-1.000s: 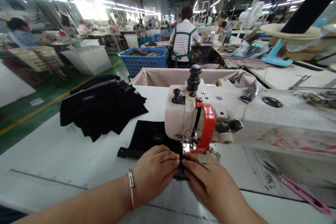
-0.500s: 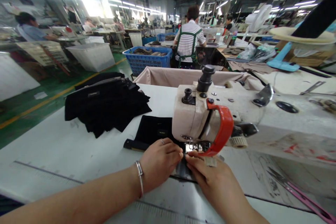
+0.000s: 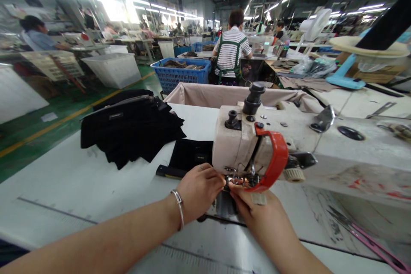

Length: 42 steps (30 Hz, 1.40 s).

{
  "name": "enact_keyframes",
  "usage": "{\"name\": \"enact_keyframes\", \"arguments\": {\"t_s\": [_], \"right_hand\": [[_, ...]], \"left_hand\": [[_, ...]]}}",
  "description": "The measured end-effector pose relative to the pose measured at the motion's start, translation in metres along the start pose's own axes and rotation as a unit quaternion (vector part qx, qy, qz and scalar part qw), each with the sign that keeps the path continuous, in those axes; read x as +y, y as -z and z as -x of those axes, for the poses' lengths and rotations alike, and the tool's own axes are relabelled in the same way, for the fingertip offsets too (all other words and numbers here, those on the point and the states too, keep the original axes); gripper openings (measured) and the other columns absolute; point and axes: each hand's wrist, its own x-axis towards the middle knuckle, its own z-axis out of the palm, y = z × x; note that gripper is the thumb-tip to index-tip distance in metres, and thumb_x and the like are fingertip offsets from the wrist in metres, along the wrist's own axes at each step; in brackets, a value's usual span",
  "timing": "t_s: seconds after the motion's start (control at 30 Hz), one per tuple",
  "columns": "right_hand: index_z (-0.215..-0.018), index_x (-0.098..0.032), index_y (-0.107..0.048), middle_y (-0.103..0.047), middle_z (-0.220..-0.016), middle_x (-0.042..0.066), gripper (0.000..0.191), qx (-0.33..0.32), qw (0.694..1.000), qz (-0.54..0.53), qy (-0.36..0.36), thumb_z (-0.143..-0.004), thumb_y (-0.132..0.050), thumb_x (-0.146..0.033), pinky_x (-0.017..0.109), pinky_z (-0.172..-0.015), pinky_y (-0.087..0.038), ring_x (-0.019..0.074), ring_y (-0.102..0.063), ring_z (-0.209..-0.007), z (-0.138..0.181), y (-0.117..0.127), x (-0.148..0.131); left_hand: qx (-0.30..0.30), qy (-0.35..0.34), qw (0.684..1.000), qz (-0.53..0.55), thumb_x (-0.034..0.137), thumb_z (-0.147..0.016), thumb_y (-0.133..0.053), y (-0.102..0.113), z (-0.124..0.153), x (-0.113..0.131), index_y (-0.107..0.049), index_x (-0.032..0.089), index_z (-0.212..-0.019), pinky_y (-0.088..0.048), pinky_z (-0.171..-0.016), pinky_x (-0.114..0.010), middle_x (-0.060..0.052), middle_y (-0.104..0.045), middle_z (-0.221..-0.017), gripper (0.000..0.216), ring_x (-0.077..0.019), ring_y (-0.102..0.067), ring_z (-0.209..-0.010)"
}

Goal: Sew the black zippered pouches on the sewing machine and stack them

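Note:
A black fabric piece (image 3: 189,154) with a small label lies partly under the head of a sewing machine (image 3: 234,137). My left hand (image 3: 202,188), a bangle at its wrist, pinches the near edge of this fabric just left of the needle area. Close beside it, my right hand (image 3: 257,205) has its fingertips pressed together at the same edge, under the red guard (image 3: 278,158). The presser foot (image 3: 239,180) sits right behind the fingertips. What lies between the right fingers is mostly hidden.
A stack of black fabric pieces (image 3: 128,128) lies on the table's left. Pink-handled scissors (image 3: 369,239) rest at the right. Behind the machine is a pink cloth-lined bin (image 3: 205,94), then a blue basket (image 3: 181,77) and a co-worker in a striped shirt (image 3: 233,51).
Both hands have shifted slightly away from me toward the presser foot, the left also to the right. The black fabric has slid a little forward and right with them.

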Motion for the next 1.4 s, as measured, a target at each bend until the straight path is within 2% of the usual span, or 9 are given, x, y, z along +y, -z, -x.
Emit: {"name": "enact_keyframes", "arguments": {"t_s": [0.27,0.43,0.8,1.0,1.13,1.2,1.27,1.3,1.4], "right_hand": [[-0.101,-0.020,-0.070,-0.070,-0.094,0.009,0.020,0.028,0.999,0.022,0.001,-0.090,-0.054,-0.016,0.032,-0.073,-0.054,0.0214,-0.064,-0.083,-0.005,0.002,-0.005],[-0.101,-0.020,-0.070,-0.070,-0.096,0.009,0.019,0.036,0.999,0.029,-0.002,-0.091,-0.054,-0.017,0.032,-0.076,-0.054,0.0213,-0.065,-0.085,-0.007,0.001,-0.007],[-0.100,-0.020,-0.071,-0.070,-0.092,0.009,0.022,0.034,0.998,0.046,0.002,-0.094,-0.050,-0.019,0.036,-0.077,-0.055,0.0243,-0.065,-0.089,-0.003,-0.002,-0.007],[-0.101,-0.020,-0.071,-0.071,-0.093,0.009,0.024,0.033,0.998,0.061,0.003,-0.094,-0.048,-0.017,0.035,-0.074,-0.056,0.0234,-0.066,-0.086,-0.003,-0.006,-0.006],[-0.105,-0.021,-0.069,-0.071,-0.095,0.009,0.027,0.045,0.997,0.060,0.016,-0.094,-0.045,-0.017,0.036,-0.073,-0.058,0.0229,-0.067,-0.084,-0.004,-0.003,-0.004],[-0.111,-0.020,-0.067,-0.071,-0.100,0.010,0.028,0.055,0.996,0.057,0.039,-0.095,-0.043,-0.019,0.035,-0.076,-0.058,0.0222,-0.068,-0.088,-0.001,-0.001,0.003],[-0.115,-0.020,-0.065,-0.070,-0.109,0.010,0.029,0.067,0.992,0.059,0.091,-0.096,-0.044,-0.025,0.034,-0.082,-0.058,0.0220,-0.068,-0.096,0.002,0.000,0.016],[-0.118,-0.020,-0.065,-0.070,-0.112,0.009,0.029,0.068,0.989,0.062,0.119,-0.095,-0.047,-0.027,0.032,-0.085,-0.057,0.0217,-0.068,-0.099,0.004,-0.002,0.023],[-0.114,-0.024,-0.068,-0.071,-0.111,0.004,0.028,0.076,0.978,0.055,0.189,-0.092,-0.052,-0.025,0.029,-0.090,-0.055,0.0209,-0.069,-0.097,0.006,-0.008,0.043]], "left_hand": [[0.000,0.009,1.000,-0.002,0.011,-0.093,-0.054,0.000,0.000,0.002,-0.064,0.019,-0.074,-0.046,-0.076,-0.031,0.001,-0.069,-0.076,0.022,-0.0154,-0.062,-0.073],[-0.016,0.017,1.000,-0.016,0.013,-0.092,-0.056,-0.002,-0.001,0.000,-0.064,0.019,-0.075,-0.047,-0.076,-0.032,0.001,-0.068,-0.074,0.020,-0.0150,-0.062,-0.073],[-0.019,0.030,0.999,0.000,0.014,-0.092,-0.057,-0.005,0.005,0.001,-0.068,0.019,-0.089,-0.046,-0.078,-0.032,0.000,-0.072,-0.087,0.012,-0.0162,-0.064,-0.084],[-0.029,0.046,0.998,0.010,0.013,-0.090,-0.059,-0.009,0.003,-0.002,-0.068,0.019,-0.090,-0.047,-0.081,-0.032,-0.001,-0.071,-0.090,0.011,-0.0162,-0.064,-0.086],[-0.045,0.051,0.998,0.001,0.021,-0.088,-0.065,0.001,0.000,-0.003,-0.068,0.019,-0.095,-0.046,-0.088,-0.033,-0.002,-0.070,-0.094,0.008,-0.0180,-0.062,-0.091],[-0.078,0.056,0.995,-0.016,0.037,-0.084,-0.071,0.013,0.008,0.001,-0.065,0.017,-0.108,-0.046,-0.091,-0.036,-0.005,-0.068,-0.103,0.031,-0.0213,-0.059,-0.097],[-0.129,0.045,0.989,-0.049,0.047,-0.083,-0.070,0.026,0.031,0.008,-0.057,0.017,-0.122,-0.046,-0.090,-0.036,-0.007,-0.064,-0.109,0.051,-0.0229,-0.057,-0.099],[-0.157,0.026,0.985,-0.072,0.045,-0.087,-0.065,0.031,0.047,0.012,-0.054,0.018,-0.126,-0.046,-0.089,-0.034,-0.007,-0.063,-0.109,0.049,-0.0218,-0.057,-0.096],[-0.130,-0.009,0.980,-0.149,0.032,-0.096,-0.056,0.044,0.113,0.023,-0.059,0.025,-0.119,-0.046,-0.079,-0.025,0.000,-0.065,-0.095,0.025,-0.0143,-0.056,-0.077]]}}
